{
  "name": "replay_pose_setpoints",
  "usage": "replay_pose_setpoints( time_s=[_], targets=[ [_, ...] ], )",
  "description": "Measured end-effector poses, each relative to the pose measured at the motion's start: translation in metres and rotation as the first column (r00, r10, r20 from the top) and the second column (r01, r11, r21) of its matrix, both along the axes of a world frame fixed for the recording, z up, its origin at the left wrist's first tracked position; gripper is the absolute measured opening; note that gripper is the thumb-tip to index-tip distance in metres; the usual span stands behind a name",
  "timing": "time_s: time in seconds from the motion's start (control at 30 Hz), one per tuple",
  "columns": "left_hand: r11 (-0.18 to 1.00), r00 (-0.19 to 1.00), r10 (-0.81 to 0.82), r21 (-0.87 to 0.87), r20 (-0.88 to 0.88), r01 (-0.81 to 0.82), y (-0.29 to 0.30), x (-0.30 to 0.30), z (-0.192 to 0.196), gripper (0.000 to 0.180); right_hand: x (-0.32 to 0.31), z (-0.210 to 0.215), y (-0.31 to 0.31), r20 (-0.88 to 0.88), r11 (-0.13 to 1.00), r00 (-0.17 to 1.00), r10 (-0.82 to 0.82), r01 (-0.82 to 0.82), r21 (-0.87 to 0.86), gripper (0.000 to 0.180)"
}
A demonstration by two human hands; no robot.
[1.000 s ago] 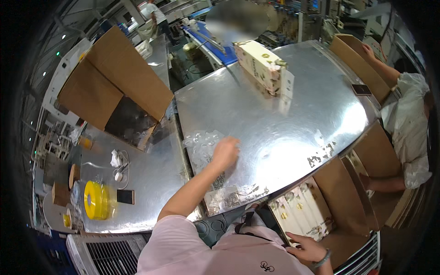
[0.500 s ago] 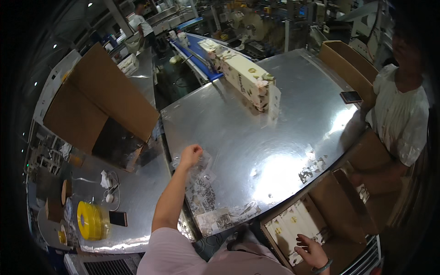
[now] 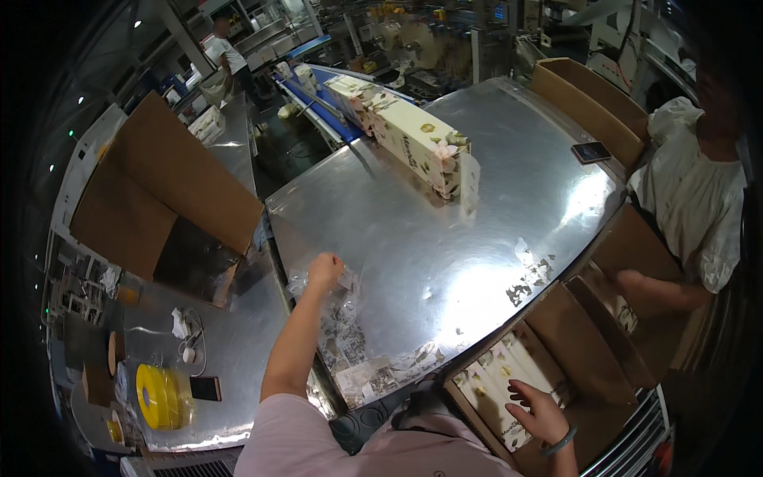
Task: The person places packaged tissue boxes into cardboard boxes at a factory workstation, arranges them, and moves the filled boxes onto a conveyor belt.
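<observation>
From where I stand, the biggest thing is the broad, bare-metal worktable [image 3: 373, 230], its brushed top glaring under the lights; working clear of that glare would make see-through scraps easier to spot. On the far left gapes a tall brown cardboard carton [image 3: 179, 179], stiff and matt, with crisp folded edges.

At the near right edge sits a lower open brown cardboard carton [image 3: 576, 342]. Its upright flaps are best kept folded well back, I'd say, so no sleeve snags. Inside, flush side by side, lie cream, flower-printed slim packs [image 3: 505, 381]; pressing them level with a flat palm should spare their corners. A row of cream, floral-printed oblong boxes [image 3: 417, 135] reaches from the blue conveyor belt [image 3: 342, 129] onto the tabletop, smooth-faced, with a pale flap sticking out at the near end.

The right hand [image 3: 539, 415] is free, fingers spread and thumb apart, above the packs. The left hand [image 3: 323, 272] is curled inward over the table's left side; I can't tell whether anything is pinched in it. Just beside it lies crinkled clear plastic film [image 3: 298, 284], thin and glossy, probably easier picked up by a loose edge than by the middle. Smallest are the ragged, flaking dark patches [image 3: 528, 278] stuck near the table's edge.
</observation>
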State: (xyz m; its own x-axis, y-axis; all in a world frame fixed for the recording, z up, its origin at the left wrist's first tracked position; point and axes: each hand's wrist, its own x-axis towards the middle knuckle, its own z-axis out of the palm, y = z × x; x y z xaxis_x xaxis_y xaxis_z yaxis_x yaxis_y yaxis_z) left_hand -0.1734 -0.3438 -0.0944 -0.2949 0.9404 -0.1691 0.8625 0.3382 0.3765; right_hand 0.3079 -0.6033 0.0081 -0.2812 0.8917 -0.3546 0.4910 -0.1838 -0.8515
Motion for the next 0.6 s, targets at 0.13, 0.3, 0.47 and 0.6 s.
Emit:
replay_pose_setpoints(
  time_s=[0.13,0.3,0.47,0.6],
  targets=[
    [0.994,0.991,-0.096,-0.065,-0.095,0.09,-0.002,-0.006,0.012,0.025,-0.003,0.008,0.01,0.002,0.993,0.999,-0.038,0.038,0.112,0.045],
    [0.965,0.97,-0.159,-0.236,-0.185,0.113,-0.01,0.007,0.012,0.024,-0.008,0.008,0.009,0.009,0.994,1.0,-0.018,0.017,0.109,0.045],
    [0.997,0.991,-0.071,-0.028,0.117,0.075,-0.011,-0.009,0.02,0.018,-0.012,0.012,0.004,0.063,0.993,0.997,0.034,-0.041,0.107,0.045],
    [0.989,0.7,0.0,-0.104,0.714,0.106,-0.008,0.036,0.083,0.012,-0.006,0.021,0.011,-0.124,0.994,0.991,-0.041,0.054,0.098,0.042]
  ],
)
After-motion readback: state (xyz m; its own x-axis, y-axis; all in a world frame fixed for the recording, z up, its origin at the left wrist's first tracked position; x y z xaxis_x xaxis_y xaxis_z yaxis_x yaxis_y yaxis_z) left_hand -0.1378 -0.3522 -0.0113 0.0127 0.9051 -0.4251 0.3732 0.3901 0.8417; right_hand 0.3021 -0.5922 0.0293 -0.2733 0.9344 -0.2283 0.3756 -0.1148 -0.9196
